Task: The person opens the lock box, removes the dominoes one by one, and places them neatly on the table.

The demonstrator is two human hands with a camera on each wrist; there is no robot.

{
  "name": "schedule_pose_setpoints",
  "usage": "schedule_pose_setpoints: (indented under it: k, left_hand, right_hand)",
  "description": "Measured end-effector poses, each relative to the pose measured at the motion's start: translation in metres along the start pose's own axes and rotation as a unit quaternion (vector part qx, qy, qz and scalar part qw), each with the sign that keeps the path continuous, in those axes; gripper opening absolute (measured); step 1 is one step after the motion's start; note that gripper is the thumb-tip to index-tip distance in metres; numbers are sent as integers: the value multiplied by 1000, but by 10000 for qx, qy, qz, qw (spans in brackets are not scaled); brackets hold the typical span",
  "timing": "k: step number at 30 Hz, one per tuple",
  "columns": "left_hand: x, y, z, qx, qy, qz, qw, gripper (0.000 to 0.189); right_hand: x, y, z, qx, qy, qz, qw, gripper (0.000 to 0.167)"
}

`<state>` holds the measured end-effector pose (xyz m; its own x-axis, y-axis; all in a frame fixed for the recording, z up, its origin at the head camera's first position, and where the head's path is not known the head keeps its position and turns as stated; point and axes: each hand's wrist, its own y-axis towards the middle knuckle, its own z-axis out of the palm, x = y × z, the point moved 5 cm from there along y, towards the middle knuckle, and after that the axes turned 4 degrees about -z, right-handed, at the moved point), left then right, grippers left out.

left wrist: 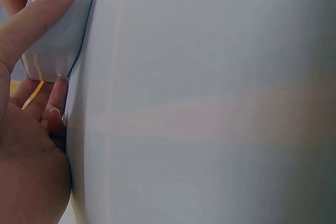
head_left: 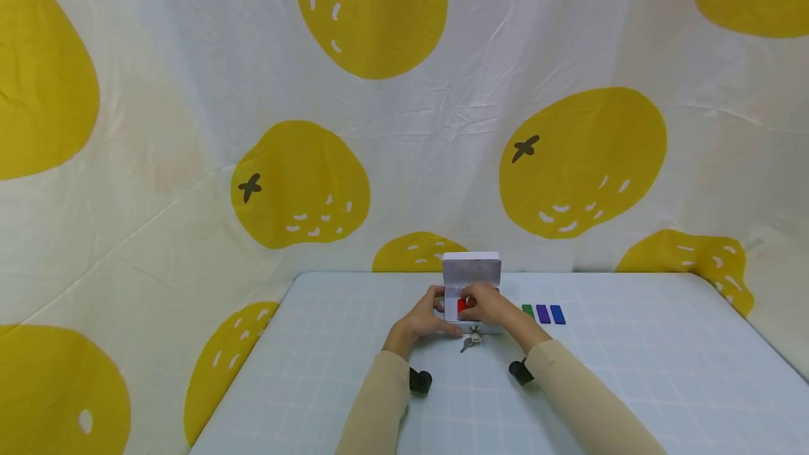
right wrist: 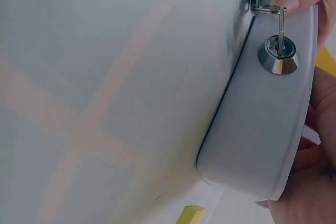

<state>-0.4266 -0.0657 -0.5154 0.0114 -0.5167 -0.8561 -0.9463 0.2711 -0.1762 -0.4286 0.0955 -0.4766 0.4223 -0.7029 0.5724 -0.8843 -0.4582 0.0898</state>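
Observation:
A small white metal cash box stands on the table with its lid raised. At its left end my left hand grips it, the thumb lying along the front wall and the fingers round the side. My right hand reaches inside the box, its fingers and thumb at a flat red piece, which they seem to pinch; the hand partly hides it. A key sits in the front lock, and a second key hangs from the ring.
To the right of the box lie a green piece, a purple piece and a blue piece in a row. In the right wrist view a yellow piece shows near the box's end. Behind the table hangs a fruit-patterned curtain.

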Motion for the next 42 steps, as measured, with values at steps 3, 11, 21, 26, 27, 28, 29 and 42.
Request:
schedule_pose_setpoints:
  k: [3,11,21,26,27,28,29,42]
  left_hand:
    - [1,1,-1,3,-14,6,10000,87]
    - [2,5,-2,-6,126,119,9998,88]
    - [1,7,-2,0,145,140,9998,88]
    - [0,7,-3,2,155,85,9998,89]
    - [-1,6,-3,4,145,72,9999,89]
    - [-1,6,-2,9,129,62,9999,89]
    - [-1,6,-2,11,111,57,9999,89]
    - [1,6,0,-27,53,54,10000,91]
  right_hand:
    - [1,-2,-1,-81,81,-174,9998,32]
    - [6,-10,-7,-239,296,-393,9985,32]
    - [9,-23,-22,-441,338,-371,9978,31]
    - [9,-30,-28,-442,202,-442,9978,31]
    - [9,-32,-30,-444,162,-450,9979,32]
    - [8,-33,-31,-442,180,-394,9981,32]
    - [8,-35,-32,-449,181,-379,9981,32]
    - [-9,-51,-47,-635,-64,-401,9972,33]
